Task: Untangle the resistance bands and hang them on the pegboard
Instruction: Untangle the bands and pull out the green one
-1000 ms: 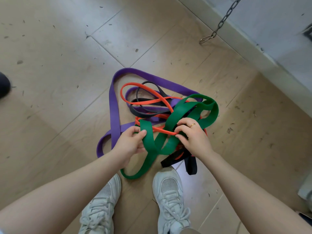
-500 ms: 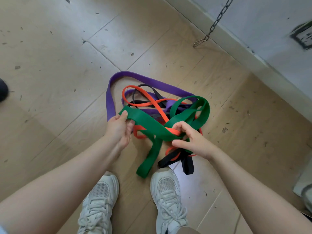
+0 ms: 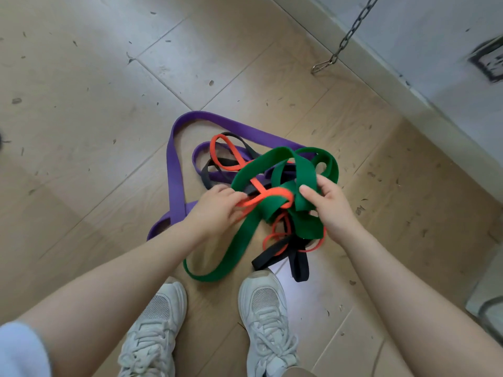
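A tangle of resistance bands is lifted partly off the wooden floor in front of my feet. My left hand (image 3: 215, 210) pinches a loop of the thin orange band (image 3: 268, 195). My right hand (image 3: 328, 205) grips a fold of the wide green band (image 3: 304, 175), whose long loop hangs down to the floor at the lower left. The wide purple band (image 3: 174, 170) lies on the floor behind, and the black band (image 3: 296, 263) dangles below my right hand. All bands are intertwined at the middle. No pegboard is in view.
My two white sneakers (image 3: 268, 319) stand just below the tangle. A metal chain (image 3: 345, 40) with a hook hangs at the upper right, by the grey skirting (image 3: 381, 69) and wall. Something pale with a dark rim (image 3: 490, 308) sits at the right edge.
My left hand left the green band and moved right onto the orange loop. My right hand shifted its hold up the green band, and the tangle bunched closer between my hands.
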The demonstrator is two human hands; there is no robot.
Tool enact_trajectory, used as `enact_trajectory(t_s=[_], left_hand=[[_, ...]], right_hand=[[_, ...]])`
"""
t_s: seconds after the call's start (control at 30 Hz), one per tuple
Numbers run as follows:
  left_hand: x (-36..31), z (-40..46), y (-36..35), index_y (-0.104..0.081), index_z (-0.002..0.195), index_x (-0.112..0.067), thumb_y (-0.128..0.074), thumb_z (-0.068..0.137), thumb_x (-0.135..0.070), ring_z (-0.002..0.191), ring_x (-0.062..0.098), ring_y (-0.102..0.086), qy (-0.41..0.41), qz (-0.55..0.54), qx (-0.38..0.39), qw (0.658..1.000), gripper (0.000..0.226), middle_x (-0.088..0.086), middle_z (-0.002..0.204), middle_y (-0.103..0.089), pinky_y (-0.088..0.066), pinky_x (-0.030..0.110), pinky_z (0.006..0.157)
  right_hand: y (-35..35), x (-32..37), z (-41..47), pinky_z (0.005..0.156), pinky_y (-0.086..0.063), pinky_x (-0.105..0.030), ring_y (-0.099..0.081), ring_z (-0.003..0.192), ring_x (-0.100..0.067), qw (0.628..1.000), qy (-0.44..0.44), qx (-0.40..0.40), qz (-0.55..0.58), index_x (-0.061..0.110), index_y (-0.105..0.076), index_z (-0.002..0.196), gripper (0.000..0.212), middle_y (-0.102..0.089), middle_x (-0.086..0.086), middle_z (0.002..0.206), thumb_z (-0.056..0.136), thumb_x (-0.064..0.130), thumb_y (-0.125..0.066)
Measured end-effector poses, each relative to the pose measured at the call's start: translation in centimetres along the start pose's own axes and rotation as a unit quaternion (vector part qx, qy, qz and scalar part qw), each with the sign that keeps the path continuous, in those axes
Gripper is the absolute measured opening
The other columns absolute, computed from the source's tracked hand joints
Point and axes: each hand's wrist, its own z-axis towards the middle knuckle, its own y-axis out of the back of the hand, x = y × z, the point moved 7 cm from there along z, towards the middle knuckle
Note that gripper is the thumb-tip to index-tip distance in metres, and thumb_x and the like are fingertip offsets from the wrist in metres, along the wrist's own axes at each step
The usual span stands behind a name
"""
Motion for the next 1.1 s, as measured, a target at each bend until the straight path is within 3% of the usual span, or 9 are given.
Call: enact_trajectory(t_s=[0.17,0.23,0.3,0.43,0.57,0.63,0.7,0.93,1.1], left_hand=[[2.8,-1.8,1.9,-0.07,0.095,-0.009,-0.065,0.083,-0.008,0.084,0.032,-0.06,0.006,-0.013,-0.077,0.997,0.013,0.01,0.088,-0.063,-0.049,0.037,0.068],[3.2,-2.8,1.6,-0.073,0.091,-0.012,-0.075,0.073,-0.004,0.075,0.033,-0.062,-0.041,0.025,-0.054,0.997,0.021,0.01,0.084,-0.064,-0.052,0.036,0.063],[3.2,-3.4,1.1,-0.075,0.089,-0.017,-0.079,0.066,-0.005,0.073,0.032,-0.063,-0.07,0.089,-0.034,0.993,0.026,0.008,0.08,-0.064,-0.052,0.037,0.063],[1.9,-4.3,0.6,-0.075,0.088,-0.027,-0.051,0.072,-0.019,0.078,0.03,-0.065,-0.144,0.186,-0.032,0.971,0.03,0.003,0.079,-0.064,-0.053,0.038,0.073],[0.8,-4.7,0.3,-0.076,0.085,-0.026,-0.047,0.074,-0.017,0.08,0.026,-0.066,-0.197,0.23,-0.038,0.952,0.032,0.003,0.077,-0.065,-0.052,0.034,0.08],[1.3,-5.0,-0.1,-0.076,0.085,-0.024,-0.063,0.071,-0.012,0.08,0.026,-0.065,-0.209,0.233,-0.056,0.948,0.022,0.003,0.076,-0.062,-0.051,0.036,0.083],[1.9,-5.6,-0.4,-0.074,0.084,-0.024,-0.061,0.072,-0.012,0.081,0.025,-0.062,-0.211,0.243,-0.072,0.944,0.021,0.002,0.075,-0.06,-0.048,0.036,0.087],[1.5,-6.9,1.7,-0.059,0.108,-0.022,-0.045,0.084,-0.004,0.086,0.027,-0.05,-0.213,0.233,-0.189,0.93,0.033,0.004,0.08,-0.058,-0.041,0.04,0.09],[0.1,-6.6,3.1,-0.056,0.114,-0.024,-0.049,0.078,-0.015,0.085,0.026,-0.049,-0.231,0.25,-0.181,0.923,0.037,0.002,0.081,-0.058,-0.04,0.038,0.085]], right_hand=[[4.7,-2.0,0.6,0.088,-0.048,-0.039,-0.059,0.1,-0.028,0.967,-0.115,-0.152,-0.167,0.007,-0.052,0.12,0.03,-0.061,-0.015,0.117,0.089,0.005,-0.055],[5.4,-2.3,-0.1,0.103,-0.035,-0.045,-0.042,0.125,-0.036,0.892,-0.179,-0.171,-0.379,0.008,-0.033,0.138,0.063,-0.041,-0.017,0.14,0.082,0.008,-0.061],[2.9,0.1,-0.2,0.111,-0.021,-0.049,-0.027,0.136,-0.038,0.83,-0.057,-0.169,-0.528,0.015,-0.026,0.145,0.079,-0.026,-0.018,0.15,0.073,0.003,-0.057],[-9.7,4.0,-0.8,0.106,-0.031,-0.05,-0.048,0.125,-0.036,0.694,0.401,-0.011,-0.597,0.01,-0.061,0.119,0.048,-0.052,-0.018,0.134,0.075,0.007,-0.042],[-14.3,-1.2,2.3,0.116,-0.008,-0.042,-0.025,0.14,-0.026,0.614,0.247,0.211,-0.719,0.016,-0.034,0.142,0.045,-0.034,-0.008,0.149,0.097,0.015,-0.037],[-14.2,-2.5,2.7,0.11,-0.02,-0.041,-0.041,0.126,-0.028,0.568,0.258,0.232,-0.746,0.015,-0.043,0.132,0.036,-0.05,-0.007,0.133,0.096,0.015,-0.038],[-13.9,-2.3,2.7,0.093,-0.035,-0.041,-0.055,0.106,-0.03,0.582,0.303,0.217,-0.723,0.011,-0.055,0.111,0.022,-0.062,-0.008,0.109,0.092,0.009,-0.046],[-2.9,3.9,3.5,0.073,-0.043,-0.038,-0.058,0.091,-0.031,0.879,0.157,-0.098,-0.44,0.014,-0.06,0.1,0.018,-0.065,-0.007,0.095,0.094,0.027,-0.048],[7.3,3.6,2.0,0.076,-0.041,-0.031,-0.055,0.091,-0.026,0.909,-0.039,-0.305,-0.282,0.014,-0.049,0.119,0.025,-0.061,-0.01,0.112,0.097,0.024,-0.044]])
